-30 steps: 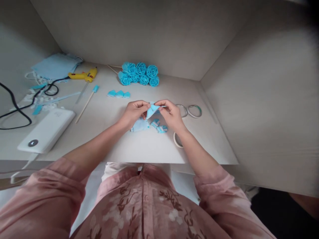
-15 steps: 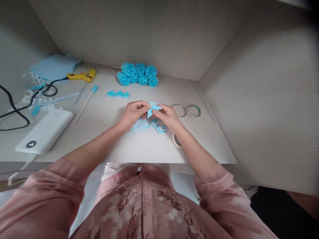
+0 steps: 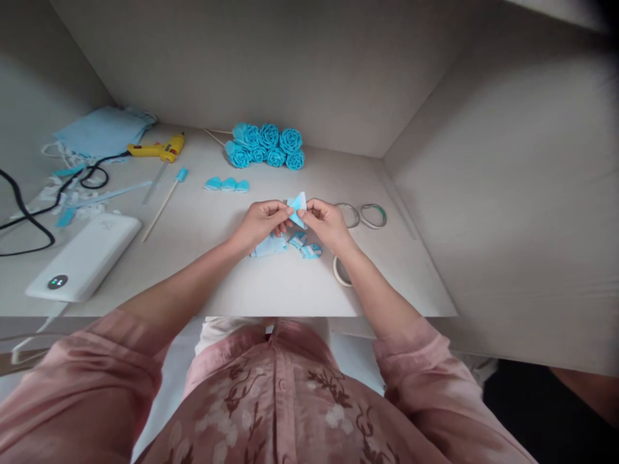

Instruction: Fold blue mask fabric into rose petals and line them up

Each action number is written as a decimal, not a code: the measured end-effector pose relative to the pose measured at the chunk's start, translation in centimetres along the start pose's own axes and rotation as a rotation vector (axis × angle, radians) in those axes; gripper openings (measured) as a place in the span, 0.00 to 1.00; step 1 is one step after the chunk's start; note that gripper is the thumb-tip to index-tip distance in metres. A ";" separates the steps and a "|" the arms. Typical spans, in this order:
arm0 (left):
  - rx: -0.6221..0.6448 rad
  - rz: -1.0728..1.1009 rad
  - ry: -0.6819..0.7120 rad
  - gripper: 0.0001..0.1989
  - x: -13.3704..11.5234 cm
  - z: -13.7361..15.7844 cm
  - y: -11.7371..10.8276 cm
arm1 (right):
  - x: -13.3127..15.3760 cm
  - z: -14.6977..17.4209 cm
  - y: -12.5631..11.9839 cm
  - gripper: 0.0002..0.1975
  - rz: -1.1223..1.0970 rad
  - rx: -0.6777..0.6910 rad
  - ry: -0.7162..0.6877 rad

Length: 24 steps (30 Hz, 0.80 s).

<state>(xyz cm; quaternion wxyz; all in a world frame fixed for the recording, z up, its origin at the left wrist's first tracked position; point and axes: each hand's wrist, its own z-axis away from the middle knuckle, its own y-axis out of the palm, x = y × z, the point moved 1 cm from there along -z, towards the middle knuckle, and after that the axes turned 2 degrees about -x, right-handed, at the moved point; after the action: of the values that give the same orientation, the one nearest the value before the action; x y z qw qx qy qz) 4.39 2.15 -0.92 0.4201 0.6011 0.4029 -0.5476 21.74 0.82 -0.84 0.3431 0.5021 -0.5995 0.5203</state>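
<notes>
Between both hands, above the middle of the table, is a small folded piece of light-blue fabric (image 3: 298, 207). My left hand (image 3: 265, 221) pinches its left side between thumb and fingers. On its right side my right hand (image 3: 325, 221) grips it the same way, thumb on top. Below the hands lie a stack of pale-blue fabric pieces (image 3: 269, 245) and a few small folded blue-and-white pieces (image 3: 311, 250). A row of three folded blue petals (image 3: 227, 185) sits further back on the left.
Several blue fabric roses (image 3: 269, 136) lie at the back. Leftward are a yellow glue gun (image 3: 167, 149), a stick with a blue tip (image 3: 164, 205), a white power bank (image 3: 87, 258), face masks (image 3: 99, 132) and scraps. Tape rolls (image 3: 374, 216) lie at right.
The folded fabric piece has been turned in my fingers, and its pointed tip now faces up. My right thumb has shifted a little on it.
</notes>
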 end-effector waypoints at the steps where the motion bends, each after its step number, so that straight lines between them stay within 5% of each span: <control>1: 0.004 -0.005 0.009 0.17 -0.1 0.1 0.0 | 0.1 0.0 0.0 0.16 -0.006 -0.008 -0.007; 15: 0.024 -0.078 0.021 0.17 0.0 0.2 0.3 | 0.3 -0.1 -0.1 0.21 -0.048 -0.139 -0.035; 24: -0.100 -0.038 0.024 0.16 -0.4 0.2 0.1 | 0.5 0.0 0.2 0.20 -0.132 0.018 0.019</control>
<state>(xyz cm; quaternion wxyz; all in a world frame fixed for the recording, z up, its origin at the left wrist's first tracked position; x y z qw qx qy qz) 4.36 1.98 -0.51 0.4343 0.5783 0.4458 -0.5275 21.43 0.68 -0.45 0.3777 0.5388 -0.5571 0.5067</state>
